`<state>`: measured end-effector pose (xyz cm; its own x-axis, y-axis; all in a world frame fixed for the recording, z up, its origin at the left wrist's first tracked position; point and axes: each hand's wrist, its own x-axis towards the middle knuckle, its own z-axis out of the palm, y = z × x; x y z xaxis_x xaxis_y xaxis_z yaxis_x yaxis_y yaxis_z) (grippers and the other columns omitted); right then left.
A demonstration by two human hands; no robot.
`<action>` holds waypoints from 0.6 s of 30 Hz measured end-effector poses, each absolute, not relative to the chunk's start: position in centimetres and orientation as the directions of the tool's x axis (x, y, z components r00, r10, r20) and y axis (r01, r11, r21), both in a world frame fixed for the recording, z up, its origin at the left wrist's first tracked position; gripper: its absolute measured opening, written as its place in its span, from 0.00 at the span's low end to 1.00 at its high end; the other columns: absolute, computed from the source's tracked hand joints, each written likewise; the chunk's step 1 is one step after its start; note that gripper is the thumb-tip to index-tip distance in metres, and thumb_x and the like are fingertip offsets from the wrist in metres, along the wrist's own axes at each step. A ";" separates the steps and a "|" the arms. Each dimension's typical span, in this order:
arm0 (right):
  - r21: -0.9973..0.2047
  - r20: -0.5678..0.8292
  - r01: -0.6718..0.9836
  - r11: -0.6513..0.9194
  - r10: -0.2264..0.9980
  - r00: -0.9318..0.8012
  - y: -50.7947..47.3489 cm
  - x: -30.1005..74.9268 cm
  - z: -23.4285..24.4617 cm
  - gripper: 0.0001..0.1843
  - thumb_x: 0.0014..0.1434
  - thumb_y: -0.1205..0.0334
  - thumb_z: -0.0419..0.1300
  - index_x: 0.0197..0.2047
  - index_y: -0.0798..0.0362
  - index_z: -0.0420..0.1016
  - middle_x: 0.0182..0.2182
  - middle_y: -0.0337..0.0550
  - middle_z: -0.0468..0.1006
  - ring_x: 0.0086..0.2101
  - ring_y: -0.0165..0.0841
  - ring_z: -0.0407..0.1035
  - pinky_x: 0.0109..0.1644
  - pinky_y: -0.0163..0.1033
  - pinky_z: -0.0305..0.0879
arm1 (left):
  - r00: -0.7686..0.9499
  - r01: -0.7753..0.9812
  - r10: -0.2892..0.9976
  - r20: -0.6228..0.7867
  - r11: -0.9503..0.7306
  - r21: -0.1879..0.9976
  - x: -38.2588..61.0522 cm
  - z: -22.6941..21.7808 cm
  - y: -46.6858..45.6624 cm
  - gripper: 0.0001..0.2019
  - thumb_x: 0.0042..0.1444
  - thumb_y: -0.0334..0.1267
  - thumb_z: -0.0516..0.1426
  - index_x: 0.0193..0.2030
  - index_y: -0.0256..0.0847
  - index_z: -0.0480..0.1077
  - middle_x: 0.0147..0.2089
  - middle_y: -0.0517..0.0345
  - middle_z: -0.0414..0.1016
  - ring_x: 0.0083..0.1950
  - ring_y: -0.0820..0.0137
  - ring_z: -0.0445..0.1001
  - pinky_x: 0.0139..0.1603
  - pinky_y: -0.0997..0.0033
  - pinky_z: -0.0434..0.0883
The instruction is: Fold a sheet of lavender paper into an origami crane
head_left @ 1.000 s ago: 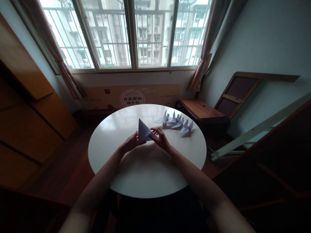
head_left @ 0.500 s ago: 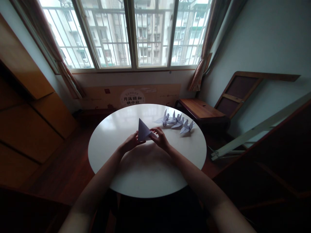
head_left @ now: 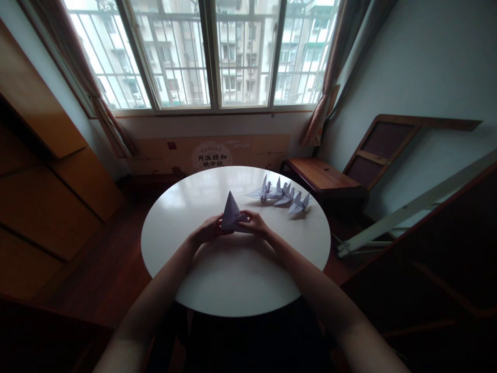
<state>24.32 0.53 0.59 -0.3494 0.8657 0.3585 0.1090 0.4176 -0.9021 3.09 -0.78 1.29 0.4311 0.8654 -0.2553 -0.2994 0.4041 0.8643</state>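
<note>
A pale folded sheet of paper (head_left: 231, 213) stands with a pointed peak between my two hands, above the middle of the white table. My left hand (head_left: 210, 228) is closed on its lower left corner. On the other side, my right hand (head_left: 254, 224) pinches the right-hand part of the paper, thumb and fingers close together. The underside of the fold is hidden from view. Several folded paper cranes (head_left: 282, 194) sit in a cluster beyond my right hand.
The round white table (head_left: 233, 290) lies under both forearms. A low wooden stool or bench (head_left: 324, 174) stands behind it at the right, near a tilted wooden frame (head_left: 367, 150). A printed box panel (head_left: 163, 153) lines the wall below the window.
The paper's peak has swung slightly to the right and now stands more upright. My right fingers have shifted a little lower on the paper's right part. The cranes stay put.
</note>
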 end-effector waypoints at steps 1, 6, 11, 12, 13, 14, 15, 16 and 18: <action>-0.921 0.332 0.080 0.382 0.874 -0.355 0.4 24.3 0.7 0.24 0.43 0.50 0.69 0.41 0.55 0.77 0.34 0.45 0.80 0.34 0.36 0.73 0.36 0.40 0.68 | 0.423 -0.294 0.866 -0.267 0.410 0.863 3.1 1.2 -0.7 0.15 0.59 0.44 0.57 0.45 0.34 0.75 0.40 0.45 0.78 0.40 0.63 0.77 0.46 0.61 0.75; -0.971 0.219 0.009 0.240 0.897 -0.385 -0.2 24.6 1.3 0.22 0.43 0.49 0.69 0.37 0.56 0.78 0.30 0.42 0.79 0.29 0.33 0.71 0.31 0.37 0.65 | 0.394 -0.299 0.880 -0.265 0.396 0.868 3.3 0.8 -0.5 0.14 0.60 0.43 0.57 0.42 0.32 0.75 0.38 0.46 0.78 0.38 0.66 0.77 0.45 0.64 0.76; -0.893 0.388 0.102 0.438 0.865 -0.317 -0.2 24.4 1.2 0.19 0.47 0.46 0.67 0.30 0.55 0.78 0.28 0.41 0.76 0.31 0.34 0.70 0.36 0.39 0.66 | 0.339 -0.365 0.917 -0.212 0.336 0.869 3.2 1.0 -0.6 0.14 0.59 0.42 0.58 0.44 0.31 0.74 0.43 0.45 0.78 0.42 0.65 0.78 0.53 0.63 0.73; -0.857 0.453 0.125 0.499 0.847 -0.277 -0.1 24.4 1.1 0.18 0.47 0.46 0.67 0.31 0.54 0.78 0.29 0.42 0.76 0.32 0.36 0.70 0.38 0.41 0.67 | 0.349 -0.374 0.916 -0.199 0.330 0.866 3.2 1.1 -0.7 0.15 0.59 0.42 0.58 0.47 0.32 0.73 0.45 0.44 0.78 0.44 0.64 0.78 0.55 0.63 0.72; -0.819 0.515 0.146 0.555 0.823 -0.240 -0.1 24.3 1.1 0.17 0.48 0.47 0.66 0.31 0.54 0.79 0.31 0.43 0.77 0.35 0.37 0.71 0.40 0.43 0.68 | 0.369 -0.376 0.909 -0.192 0.335 0.864 3.3 1.2 -0.7 0.17 0.59 0.43 0.58 0.49 0.33 0.73 0.47 0.44 0.77 0.46 0.63 0.77 0.56 0.62 0.72; -0.780 0.569 0.165 0.604 0.794 -0.213 -0.1 24.2 1.1 0.16 0.49 0.47 0.66 0.32 0.53 0.79 0.33 0.45 0.77 0.37 0.38 0.71 0.43 0.44 0.68 | 0.397 -0.368 0.897 -0.192 0.348 0.862 3.3 1.4 -0.8 0.18 0.59 0.45 0.58 0.51 0.33 0.72 0.48 0.43 0.77 0.47 0.61 0.77 0.57 0.60 0.71; -0.743 0.613 0.180 0.644 0.764 -0.200 -0.1 24.1 1.0 0.15 0.51 0.48 0.65 0.33 0.52 0.79 0.35 0.46 0.77 0.39 0.39 0.71 0.45 0.46 0.68 | 0.431 -0.355 0.880 -0.197 0.366 0.860 3.3 1.5 -0.9 0.20 0.59 0.47 0.58 0.52 0.34 0.71 0.49 0.41 0.77 0.49 0.59 0.77 0.58 0.58 0.70; -0.711 0.646 0.193 0.676 0.736 -0.202 -0.1 24.1 1.0 0.14 0.52 0.49 0.65 0.34 0.51 0.79 0.36 0.47 0.78 0.41 0.40 0.71 0.47 0.47 0.68 | 0.461 -0.343 0.864 -0.200 0.382 0.858 3.2 1.7 -1.0 0.22 0.59 0.49 0.57 0.53 0.33 0.71 0.49 0.40 0.77 0.50 0.58 0.77 0.58 0.57 0.69; -0.665 0.680 0.217 0.715 0.700 -0.220 -0.1 24.1 0.9 0.11 0.54 0.51 0.64 0.35 0.50 0.79 0.36 0.48 0.78 0.42 0.40 0.71 0.48 0.48 0.68 | 0.499 -0.341 0.847 -0.184 0.386 0.857 3.2 1.9 -1.3 0.25 0.58 0.52 0.57 0.53 0.32 0.72 0.50 0.39 0.77 0.52 0.57 0.76 0.61 0.57 0.67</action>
<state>24.14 -0.06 0.88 -0.2199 0.6996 0.6798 0.2169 0.7145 -0.6651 3.18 -1.26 1.86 0.4989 0.8470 -0.1835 -0.3407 0.3864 0.8571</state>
